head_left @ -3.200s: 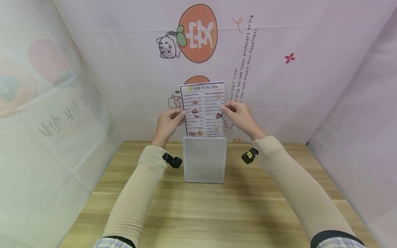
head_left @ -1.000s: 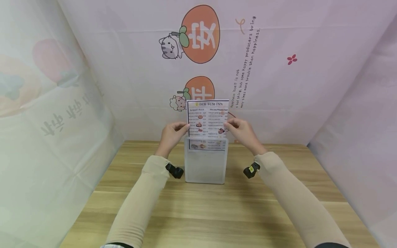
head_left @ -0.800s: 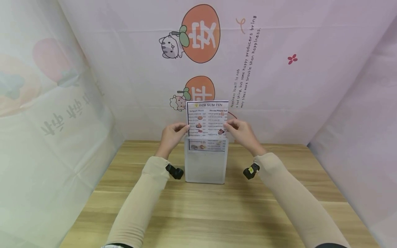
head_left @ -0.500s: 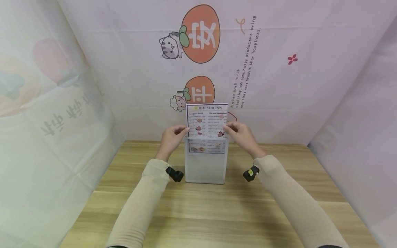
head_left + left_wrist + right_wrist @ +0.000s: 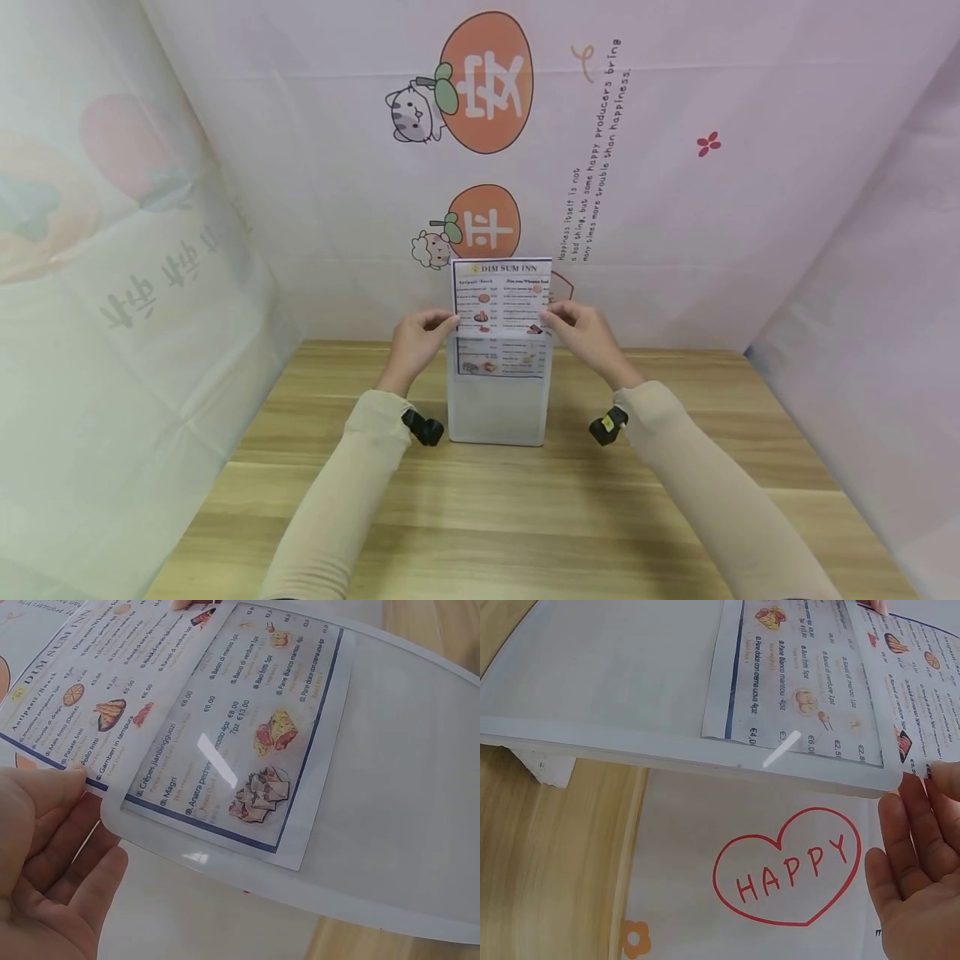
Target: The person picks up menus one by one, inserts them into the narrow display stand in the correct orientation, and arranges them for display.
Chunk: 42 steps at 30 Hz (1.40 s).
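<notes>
A printed menu sheet (image 5: 501, 292) headed DIM SUM INN stands upright, its lower part behind the clear front of a white-rimmed sign holder (image 5: 497, 412). My left hand (image 5: 417, 343) pinches the sheet's left edge just above the holder's top. On the opposite edge my right hand (image 5: 588, 335) pinches it at about the same height. In the left wrist view the left thumb lies on the menu (image 5: 112, 697), with the fingers behind it. The right wrist view shows the right hand (image 5: 922, 877) beside the holder's top corner, and the menu's lower edge partway down inside.
The holder stands on a wood-grain table (image 5: 480, 517) near its back edge. Behind it hangs a pale printed cloth (image 5: 637, 208) with cartoon fruit and lettering. More cloth walls enclose the left and right sides. A small foot (image 5: 547, 766) shows under the holder.
The menu was above the holder at first; both hands have moved down with it, and its lower part has slid into the holder. The holder has stayed in place.
</notes>
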Motion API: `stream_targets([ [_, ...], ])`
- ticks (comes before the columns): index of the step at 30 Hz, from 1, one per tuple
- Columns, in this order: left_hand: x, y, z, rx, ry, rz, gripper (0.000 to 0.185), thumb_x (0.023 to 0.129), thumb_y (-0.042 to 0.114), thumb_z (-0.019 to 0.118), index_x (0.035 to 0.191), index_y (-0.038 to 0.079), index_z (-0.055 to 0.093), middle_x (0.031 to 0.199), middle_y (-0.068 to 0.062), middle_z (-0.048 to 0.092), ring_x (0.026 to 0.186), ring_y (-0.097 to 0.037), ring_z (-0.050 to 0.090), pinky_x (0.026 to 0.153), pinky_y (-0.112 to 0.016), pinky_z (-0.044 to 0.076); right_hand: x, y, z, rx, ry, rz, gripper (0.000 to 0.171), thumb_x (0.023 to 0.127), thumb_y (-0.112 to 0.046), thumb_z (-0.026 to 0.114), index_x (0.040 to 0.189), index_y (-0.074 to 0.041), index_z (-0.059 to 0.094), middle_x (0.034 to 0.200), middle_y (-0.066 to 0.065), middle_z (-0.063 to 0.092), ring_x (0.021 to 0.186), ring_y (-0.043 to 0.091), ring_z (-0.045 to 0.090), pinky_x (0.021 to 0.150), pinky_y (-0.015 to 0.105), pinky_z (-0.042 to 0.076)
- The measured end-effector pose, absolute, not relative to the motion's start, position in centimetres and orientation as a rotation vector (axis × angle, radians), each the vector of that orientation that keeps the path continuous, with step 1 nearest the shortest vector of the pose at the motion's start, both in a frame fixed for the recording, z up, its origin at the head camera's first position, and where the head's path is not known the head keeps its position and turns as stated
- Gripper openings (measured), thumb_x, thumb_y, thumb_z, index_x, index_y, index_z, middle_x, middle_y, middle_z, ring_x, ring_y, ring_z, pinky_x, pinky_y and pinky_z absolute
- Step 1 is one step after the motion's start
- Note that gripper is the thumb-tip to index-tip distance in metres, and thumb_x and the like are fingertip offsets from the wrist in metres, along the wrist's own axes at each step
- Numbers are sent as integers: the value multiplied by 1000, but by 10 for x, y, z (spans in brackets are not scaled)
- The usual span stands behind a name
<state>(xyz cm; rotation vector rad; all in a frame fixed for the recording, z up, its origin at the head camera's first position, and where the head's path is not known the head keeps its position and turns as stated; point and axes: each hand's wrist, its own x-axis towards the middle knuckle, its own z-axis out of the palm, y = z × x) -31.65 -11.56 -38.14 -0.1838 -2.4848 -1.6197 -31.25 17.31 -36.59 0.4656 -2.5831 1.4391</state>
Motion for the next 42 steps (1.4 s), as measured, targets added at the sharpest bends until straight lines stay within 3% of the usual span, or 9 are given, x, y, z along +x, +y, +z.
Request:
stream_targets([
  [24,-313,-118,-397,-178,-2464,-1647,32,95,42,69,111,15,74,110,0,69,105,-19,61,92,-39,51,-309,172,-380,443,-2606,1499,31,101,-32,61,116,-6,69,114,9,69,106,24,61,94,42,51],
  [42,-312,-122,-398,-181,-2477,-1629,33,96,41,67,114,15,75,112,-1,70,105,-20,61,90,-41,52,-310,174,-384,420,-2650,1507,43,100,-43,61,120,-5,68,118,10,68,115,27,60,101,47,48],
])
